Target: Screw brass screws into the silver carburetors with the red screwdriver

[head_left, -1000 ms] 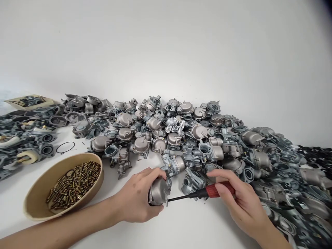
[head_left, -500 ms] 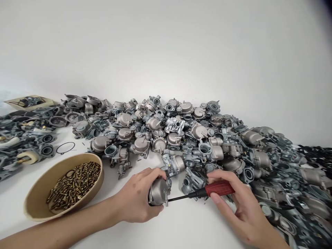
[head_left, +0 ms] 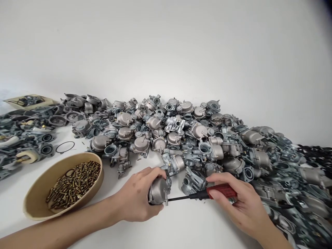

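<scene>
My left hand (head_left: 141,197) is closed around a grey metal carburetor (head_left: 158,192), its bowl side turned to the right. In my right hand (head_left: 240,204) is the red handle of a screwdriver (head_left: 221,191), gripped between thumb and fingers. The thin dark shaft points left, and its tip meets the carburetor near a small pipe stub on the bowl. Whatever the tip seats in is too small to make out. Just behind the shaft lies another carburetor (head_left: 192,181) on the white table.
A tan bowl (head_left: 32,193) of small brass screws stands left of my left forearm. Heaped carburetors (head_left: 175,138) stretch along the wall. A black ring gasket (head_left: 64,147) lies behind the bowl. Opened parts (head_left: 31,135) pile up at far left, with black pieces (head_left: 315,155) at far right.
My right hand has shifted slightly right and its grip on the screwdriver handle has turned, the thumb now lying over it. My left hand and the carburetor stay in place.
</scene>
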The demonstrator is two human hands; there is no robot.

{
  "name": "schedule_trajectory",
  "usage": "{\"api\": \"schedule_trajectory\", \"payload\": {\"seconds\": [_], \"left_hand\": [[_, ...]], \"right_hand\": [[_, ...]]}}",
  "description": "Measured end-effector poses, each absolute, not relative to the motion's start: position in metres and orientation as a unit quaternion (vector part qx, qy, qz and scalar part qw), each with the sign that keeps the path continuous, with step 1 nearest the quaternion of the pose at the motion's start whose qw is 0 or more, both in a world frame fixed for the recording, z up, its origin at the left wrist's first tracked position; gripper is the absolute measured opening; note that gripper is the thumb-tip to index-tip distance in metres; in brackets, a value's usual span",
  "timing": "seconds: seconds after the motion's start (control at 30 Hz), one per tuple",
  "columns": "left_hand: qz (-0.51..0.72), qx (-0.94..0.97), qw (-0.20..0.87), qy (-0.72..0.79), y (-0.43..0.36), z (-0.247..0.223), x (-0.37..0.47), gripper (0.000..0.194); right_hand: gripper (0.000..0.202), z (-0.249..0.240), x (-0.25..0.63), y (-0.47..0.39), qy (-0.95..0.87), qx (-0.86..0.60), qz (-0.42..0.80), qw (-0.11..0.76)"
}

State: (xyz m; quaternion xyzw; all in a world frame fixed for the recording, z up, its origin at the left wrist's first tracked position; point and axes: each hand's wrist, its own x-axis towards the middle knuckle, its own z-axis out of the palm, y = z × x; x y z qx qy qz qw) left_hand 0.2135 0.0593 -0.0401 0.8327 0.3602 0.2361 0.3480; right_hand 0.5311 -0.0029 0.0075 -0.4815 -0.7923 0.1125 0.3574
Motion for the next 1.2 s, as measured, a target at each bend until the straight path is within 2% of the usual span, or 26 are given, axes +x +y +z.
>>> {"api": "schedule_trajectory", "payload": {"seconds": [0.17, 0.3, 0.37, 0.5, 0.7, 0.9, 1.2], "left_hand": [[0.239, 0.832, 0.347, 0.361, 0.058, -0.041, 0.214, 0.054], [0.242, 0.830, 0.349, 0.360, 0.058, -0.040, 0.214, 0.053], [0.243, 0.830, 0.349, 0.361, 0.058, -0.040, 0.214, 0.053], [0.243, 0.831, 0.348, 0.358, 0.060, -0.041, 0.214, 0.054], [0.244, 0.830, 0.352, 0.357, 0.058, -0.042, 0.214, 0.055], [0.244, 0.831, 0.348, 0.358, 0.058, -0.042, 0.214, 0.054], [0.241, 0.831, 0.345, 0.363, 0.060, -0.042, 0.214, 0.057]], "right_hand": [[0.036, 0.007, 0.533, -0.002, -0.807, -0.451, 0.094, 0.368], [0.017, 0.006, 0.534, -0.001, -0.799, -0.466, 0.105, 0.365], [0.019, 0.006, 0.534, -0.002, -0.800, -0.465, 0.102, 0.367], [0.036, 0.006, 0.535, -0.004, -0.812, -0.447, 0.073, 0.369], [0.014, 0.006, 0.532, -0.004, -0.798, -0.476, 0.103, 0.356], [0.035, 0.010, 0.526, -0.003, -0.806, -0.447, 0.094, 0.377], [0.031, 0.006, 0.537, -0.003, -0.777, -0.444, 0.039, 0.444]]}}
